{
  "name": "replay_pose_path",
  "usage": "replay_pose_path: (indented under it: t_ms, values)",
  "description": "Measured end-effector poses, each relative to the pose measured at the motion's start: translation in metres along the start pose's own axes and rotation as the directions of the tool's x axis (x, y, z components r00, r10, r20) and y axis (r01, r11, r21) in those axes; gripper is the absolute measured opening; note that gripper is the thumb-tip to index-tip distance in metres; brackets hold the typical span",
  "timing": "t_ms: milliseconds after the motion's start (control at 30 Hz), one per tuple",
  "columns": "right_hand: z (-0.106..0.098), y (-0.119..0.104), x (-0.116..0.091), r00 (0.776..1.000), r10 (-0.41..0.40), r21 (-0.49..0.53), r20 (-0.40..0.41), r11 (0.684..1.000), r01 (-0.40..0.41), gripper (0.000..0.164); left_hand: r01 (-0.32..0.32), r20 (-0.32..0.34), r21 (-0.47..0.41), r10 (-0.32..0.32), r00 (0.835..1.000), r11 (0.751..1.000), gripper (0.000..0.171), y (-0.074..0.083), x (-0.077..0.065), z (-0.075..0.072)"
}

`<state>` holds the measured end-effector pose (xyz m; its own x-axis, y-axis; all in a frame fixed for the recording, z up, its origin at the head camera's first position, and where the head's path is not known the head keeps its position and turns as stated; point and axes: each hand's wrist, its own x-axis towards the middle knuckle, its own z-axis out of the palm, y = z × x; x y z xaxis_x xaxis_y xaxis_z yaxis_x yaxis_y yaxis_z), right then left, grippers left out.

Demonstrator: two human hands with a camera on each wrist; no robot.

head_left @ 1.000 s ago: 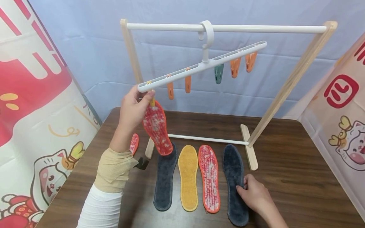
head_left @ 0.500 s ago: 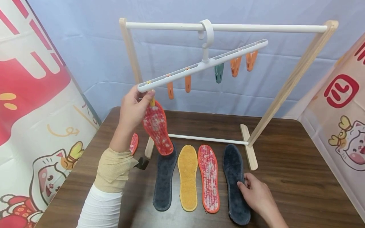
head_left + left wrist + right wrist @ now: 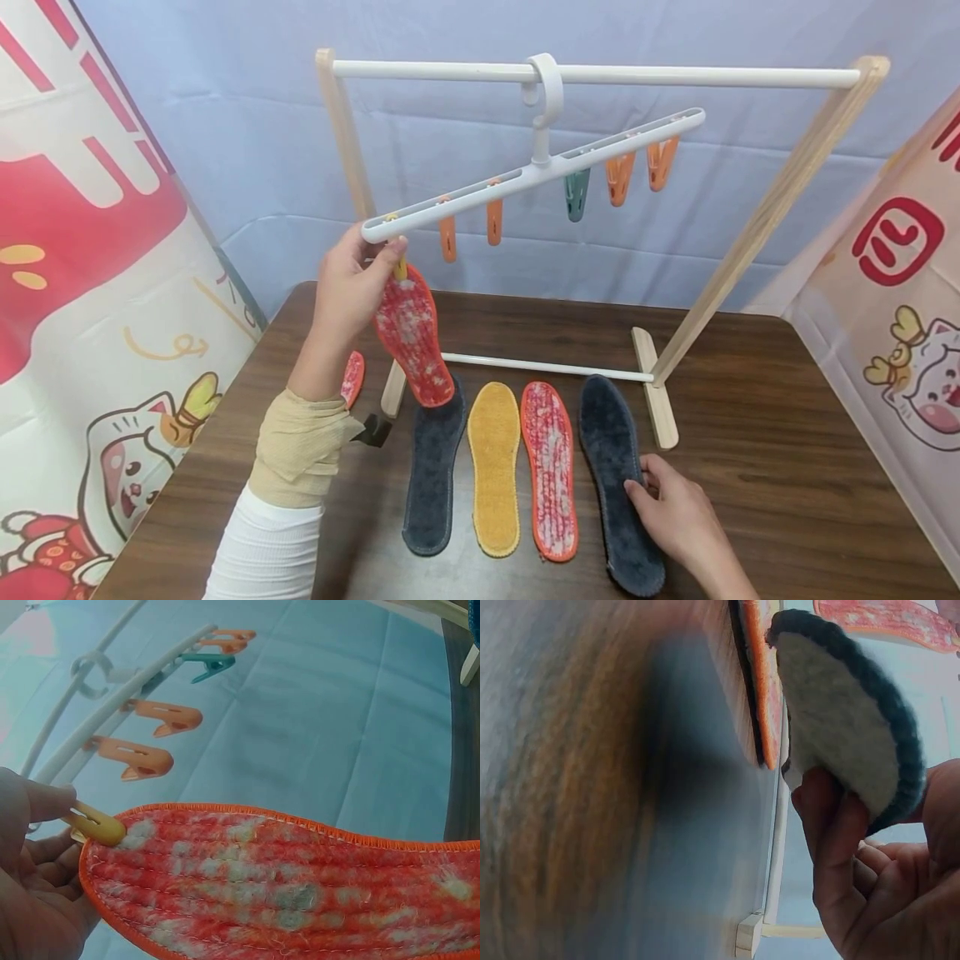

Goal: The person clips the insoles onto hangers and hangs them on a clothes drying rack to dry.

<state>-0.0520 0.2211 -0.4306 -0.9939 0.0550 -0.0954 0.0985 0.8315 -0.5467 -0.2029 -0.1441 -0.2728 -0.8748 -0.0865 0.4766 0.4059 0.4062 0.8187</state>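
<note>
At the low left end of the white hanger [image 3: 457, 208], my left hand [image 3: 351, 275] pinches a yellow clothespin [image 3: 97, 825]. The toe or heel end of a red-and-white insole [image 3: 415, 337] sits at that clothespin's tip, and the insole hangs below it. My right hand [image 3: 678, 507] grips a dark grey insole [image 3: 617, 467] by its right edge, thumb on top. In the right wrist view this insole is raised off the table, its pale underside [image 3: 836, 712] showing and my fingers beneath it. Left of it lie a red-and-white insole [image 3: 551, 475], a yellow insole [image 3: 495, 475] and another dark insole [image 3: 430, 492].
The hanger hooks over the white rail of a wooden-legged rack [image 3: 675, 77] and tilts up to the right. Orange clothespins [image 3: 618, 179] and a green one [image 3: 576, 196] hang along it. Another red insole [image 3: 352, 379] lies partly behind my left forearm on the brown table [image 3: 757, 400].
The dark grey insole in my right hand has turned slightly, its far end moving left and its near end right. My left hand stays at the yellow clothespin.
</note>
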Motion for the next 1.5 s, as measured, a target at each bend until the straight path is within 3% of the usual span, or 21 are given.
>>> replay_pose_path:
  t_ms: [267,833,1500]
  values:
    - [0.002,-0.002,0.001,1.0,-0.011,0.004,-0.006,1.0,0.011,0.012,-0.017,0.012,-0.002,0.017,1.0,1.0,0.039,-0.002,0.0,0.001]
    - [0.004,-0.008,0.001,0.999,-0.007,0.023,0.035,1.0,0.006,0.012,0.027,0.052,-0.016,-0.027,0.998,1.0,0.041,-0.001,0.0,0.002]
    - [0.002,-0.017,0.001,0.999,-0.039,0.022,0.022,0.999,0.039,0.013,0.049,0.065,0.023,-0.05,0.997,0.999,0.044,0.001,0.002,0.001]
